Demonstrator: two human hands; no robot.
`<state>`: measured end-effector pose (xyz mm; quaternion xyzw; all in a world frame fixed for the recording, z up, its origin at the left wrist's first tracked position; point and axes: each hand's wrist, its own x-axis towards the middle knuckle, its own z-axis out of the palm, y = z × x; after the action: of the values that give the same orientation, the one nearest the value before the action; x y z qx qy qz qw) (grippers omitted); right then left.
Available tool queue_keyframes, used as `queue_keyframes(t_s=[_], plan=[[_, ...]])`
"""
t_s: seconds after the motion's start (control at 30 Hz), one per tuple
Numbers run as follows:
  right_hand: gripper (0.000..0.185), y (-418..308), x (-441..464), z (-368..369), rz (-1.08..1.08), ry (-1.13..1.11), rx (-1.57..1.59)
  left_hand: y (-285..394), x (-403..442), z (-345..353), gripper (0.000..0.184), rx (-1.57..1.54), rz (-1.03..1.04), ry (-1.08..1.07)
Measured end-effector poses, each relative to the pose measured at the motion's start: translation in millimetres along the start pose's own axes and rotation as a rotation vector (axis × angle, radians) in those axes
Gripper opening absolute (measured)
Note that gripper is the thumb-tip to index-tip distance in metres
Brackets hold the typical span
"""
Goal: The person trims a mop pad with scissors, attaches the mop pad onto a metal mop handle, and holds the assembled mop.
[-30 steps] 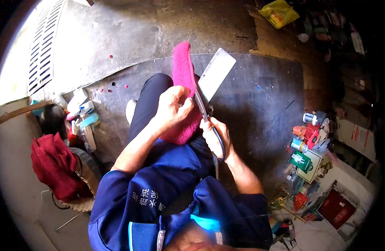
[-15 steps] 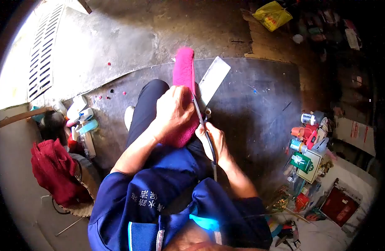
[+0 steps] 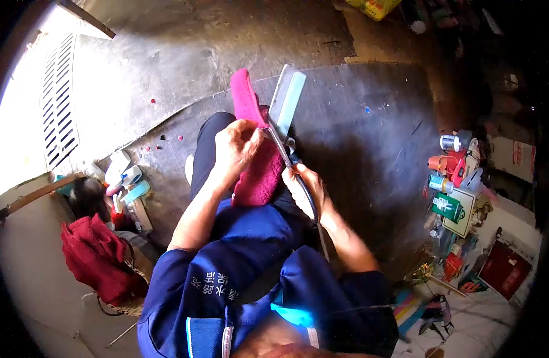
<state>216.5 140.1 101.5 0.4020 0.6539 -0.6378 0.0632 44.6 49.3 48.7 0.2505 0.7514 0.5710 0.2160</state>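
Observation:
My left hand (image 3: 235,147) pinches the edge of a long pink fleecy cloth (image 3: 246,100) that stretches beyond my fingers and down over my lap. My right hand (image 3: 305,186) is closed round the dark handle of scissors (image 3: 278,144), whose blades meet the cloth edge beside my left fingertips. Beyond the scissors a flat tool head (image 3: 287,100), grey on one side and pale blue on the other, stands between my knees, with a joint at its near end. A thin pole passes under my right hand.
A basket (image 3: 133,307) with dark red cloth (image 3: 101,256) stands at the left, near bottles (image 3: 117,167). At the right are a green box (image 3: 446,206), bottles and other clutter. A yellow bag (image 3: 374,6) lies at the far edge, a floor grate (image 3: 59,101) at the far left.
The flat tool head has turned and now shows its pale blue side. The pink cloth's far end has tilted left. The whole view has shifted slightly. Both hands keep their holds.

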Motion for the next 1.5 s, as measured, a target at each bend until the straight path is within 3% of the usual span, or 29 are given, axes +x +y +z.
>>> queue_keyframes(t_s=[0.17,0.23,0.4,0.5,0.63,0.93,1.0,1.13,1.5], plan=[[0.034,-7,-6,-3,-0.087,-0.011,-0.124,8,-3,0,0.017,0.008,-0.01,0.047],[0.041,-16,-10,-4,-0.243,0.014,-0.283,10,-4,1,0.018,0.045,-0.026,0.056],[0.042,-12,-12,-10,-0.211,-0.034,-0.359,12,-8,4,0.016,0.035,-0.033,0.076],[0.041,-10,-7,-12,-0.252,-0.015,-0.358,10,-5,7,0.015,0.032,0.025,0.076],[0.039,-1,-1,-16,-0.298,0.022,-0.429,28,-1,4,0.009,0.257,0.281,0.107],[0.039,18,-1,-22,-0.326,0.033,-0.204,30,3,11,0.007,0.547,0.481,0.099],[0.039,16,-2,-30,-0.237,-0.089,-0.221,32,4,11,0.007,0.582,0.501,0.094],[0.037,22,-1,-31,-0.348,-0.099,-0.166,39,3,11,0.007,0.62,0.455,0.062],[0.043,30,12,-19,-0.342,0.022,-0.039,45,-2,15,0.006,0.726,0.403,0.047]])
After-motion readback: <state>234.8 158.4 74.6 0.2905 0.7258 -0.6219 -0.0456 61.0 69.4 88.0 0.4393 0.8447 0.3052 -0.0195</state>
